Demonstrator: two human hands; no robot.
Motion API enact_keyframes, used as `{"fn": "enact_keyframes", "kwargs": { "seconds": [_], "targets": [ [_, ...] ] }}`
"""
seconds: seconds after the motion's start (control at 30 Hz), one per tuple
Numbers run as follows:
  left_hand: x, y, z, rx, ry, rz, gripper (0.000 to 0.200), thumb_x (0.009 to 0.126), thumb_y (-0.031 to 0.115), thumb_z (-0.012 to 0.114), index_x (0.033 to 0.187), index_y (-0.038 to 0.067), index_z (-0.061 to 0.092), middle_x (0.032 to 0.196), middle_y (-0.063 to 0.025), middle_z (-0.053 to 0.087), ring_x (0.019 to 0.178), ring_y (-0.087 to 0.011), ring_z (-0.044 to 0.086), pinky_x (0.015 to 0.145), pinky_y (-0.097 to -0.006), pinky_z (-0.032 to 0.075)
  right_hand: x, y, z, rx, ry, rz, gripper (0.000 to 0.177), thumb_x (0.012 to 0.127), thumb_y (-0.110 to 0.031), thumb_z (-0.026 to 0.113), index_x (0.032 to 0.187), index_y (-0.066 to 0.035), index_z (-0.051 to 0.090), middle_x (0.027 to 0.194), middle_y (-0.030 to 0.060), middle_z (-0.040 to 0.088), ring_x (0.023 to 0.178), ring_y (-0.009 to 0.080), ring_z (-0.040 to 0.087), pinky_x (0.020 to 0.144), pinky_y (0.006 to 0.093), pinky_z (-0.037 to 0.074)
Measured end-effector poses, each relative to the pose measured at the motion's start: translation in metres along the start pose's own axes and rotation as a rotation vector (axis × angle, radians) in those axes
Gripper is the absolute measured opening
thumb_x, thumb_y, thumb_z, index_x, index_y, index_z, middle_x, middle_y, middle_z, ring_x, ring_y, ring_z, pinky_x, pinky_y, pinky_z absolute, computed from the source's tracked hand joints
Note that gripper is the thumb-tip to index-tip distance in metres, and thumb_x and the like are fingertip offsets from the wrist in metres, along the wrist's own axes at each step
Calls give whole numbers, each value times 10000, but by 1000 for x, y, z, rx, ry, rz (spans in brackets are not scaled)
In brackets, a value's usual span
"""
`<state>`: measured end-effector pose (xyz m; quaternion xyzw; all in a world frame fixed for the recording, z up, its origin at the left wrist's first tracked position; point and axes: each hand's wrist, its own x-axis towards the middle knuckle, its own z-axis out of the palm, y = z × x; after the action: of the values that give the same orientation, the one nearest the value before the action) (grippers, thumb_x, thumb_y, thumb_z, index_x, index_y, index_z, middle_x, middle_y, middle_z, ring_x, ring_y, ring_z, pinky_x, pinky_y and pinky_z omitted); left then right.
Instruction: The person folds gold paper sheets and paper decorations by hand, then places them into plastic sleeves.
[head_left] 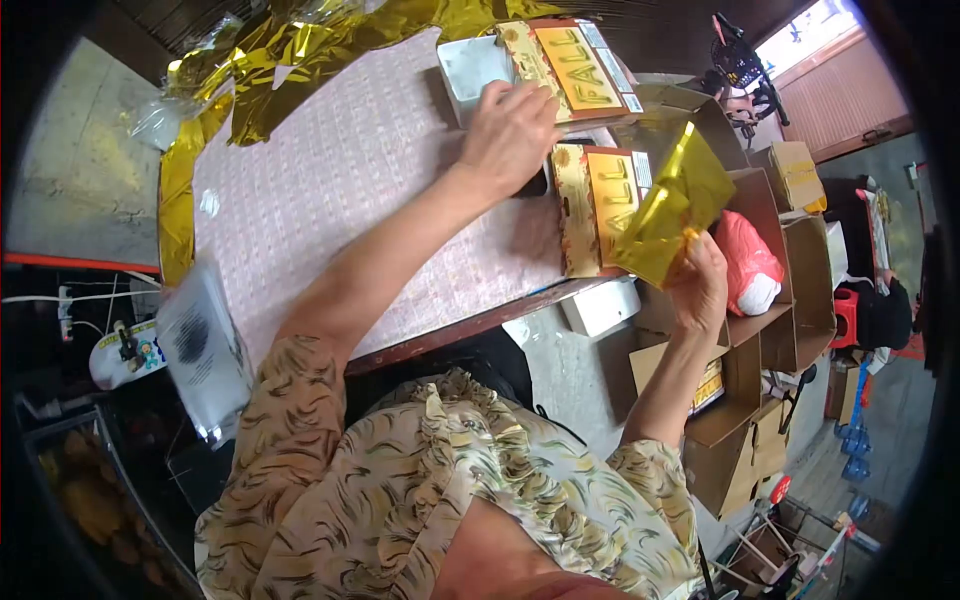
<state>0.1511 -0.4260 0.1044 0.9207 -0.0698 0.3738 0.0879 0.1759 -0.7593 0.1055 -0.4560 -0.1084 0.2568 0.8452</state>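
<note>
Left hand (512, 128) outstretched at 12 o'clock, fingers curled by box (575, 75) marked "FALL" at 1, grip unclear; right hand (697, 275) at 3, fingers pinching gold film (683, 190) at 2.

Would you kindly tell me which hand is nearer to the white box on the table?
Left: the left hand is close beside the white box, while the right hand, holding a gold sheet, is farther off to the right.

A shiny gold sheet (708, 185) tilts beside two FALL boxes (582, 68).
</note>
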Motion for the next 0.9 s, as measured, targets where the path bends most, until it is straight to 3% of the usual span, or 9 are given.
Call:
{"fn": "enact_keyframes", "kwargs": {
  "seconds": [0.23, 0.27, 0.3, 0.53, 0.63, 0.7, 0.73, 0.8, 0.9],
  "targets": [
    [12, 5, 25, 179, -148, 64, 76, 866, 58, 633, 849, 26, 700, 888, -96, 687, 963, -231, 665, 1000, -400, 455, -5, -10, -24, -49, 34, -105, 406, 971, -174, 719, 1305, 20, 596, 1252, 96, 700, 1125, 181, 681, 1011, 336, 538],
    [11, 6, 25, 203, -141, 99, 88, 862, 40, 621, 807, 31, 689, 872, -98, 682, 931, -227, 670, 981, -392, 472, -4, -9, -21, -24, 74, -119, 363, 966, -155, 723, 1263, 26, 616, 1187, 86, 716, 1020, 157, 693, 906, 297, 557],
    [12, 8, 23, 205, -144, 94, 88, 862, 40, 621, 807, 31, 689, 872, -98, 682, 931, -227, 670, 981, -392, 472, -3, -8, -18, 1, 114, -132, 322, 962, -135, 726, 1220, 33, 635, 1123, 76, 731, 915, 133, 705, 800, 259, 576],
    [49, 2, -6, 182, 214, 172, 134, 887, 88, 615, 1000, 15, 620, 872, -151, 692, 884, -260, 689, 943, -403, 511, -3, -13, 7, 2, 10, -130, 405, 966, -159, 731, 1321, -23, 593, 1155, 51, 706, 999, 116, 681, 895, 276, 564],
    [74, 1, -85, -133, 306, 45, 223, 982, 183, 622, 1142, 29, 637, 1010, -123, 708, 964, -236, 692, 912, -392, 536, -1, -12, 27, -6, -75, -98, 402, 971, -148, 716, 1322, 9, 599, 1220, 71, 700, 1080, 159, 672, 992, 332, 520],
    [81, 0, -151, -438, -234, -570, 249, 922, 38, 659, 1166, 16, 701, 1018, -115, 734, 881, -141, 698, 813, -285, 580, 6, -8, 42, -50, -142, -122, 378, 966, -136, 713, 1299, 19, 619, 1242, 88, 695, 1122, 189, 659, 1036, 366, 491],
    [58, -1, -170, -712, 284, 5, 225, 897, 23, 661, 1117, 12, 703, 908, -55, 723, 759, -89, 662, 723, -252, 563, 9, -4, 52, -88, -201, -142, 356, 962, -123, 711, 1275, 30, 639, 1265, 105, 689, 1165, 218, 647, 1079, 400, 461],
    [43, -29, -187, -887, 50, -302, 245, 907, 33, 659, 1149, 7, 691, 894, -2, 707, 764, -59, 634, 691, -245, 539, 14, -1, 76, -137, -211, -124, 283, 948, -90, 710, 1196, 45, 687, 1274, 120, 682, 1196, 243, 626, 1129, 417, 398],
    [12, -62, -220, -894, -220, -432, 239, 917, 42, 670, 1151, -4, 688, 917, 24, 690, 793, -39, 617, 673, -224, 512, 22, 9, 119, -296, -377, -183, 187, 937, -22, 697, 1105, 48, 739, 1260, 100, 674, 1216, 206, 587, 1112, 371, 376]
  ]
}}
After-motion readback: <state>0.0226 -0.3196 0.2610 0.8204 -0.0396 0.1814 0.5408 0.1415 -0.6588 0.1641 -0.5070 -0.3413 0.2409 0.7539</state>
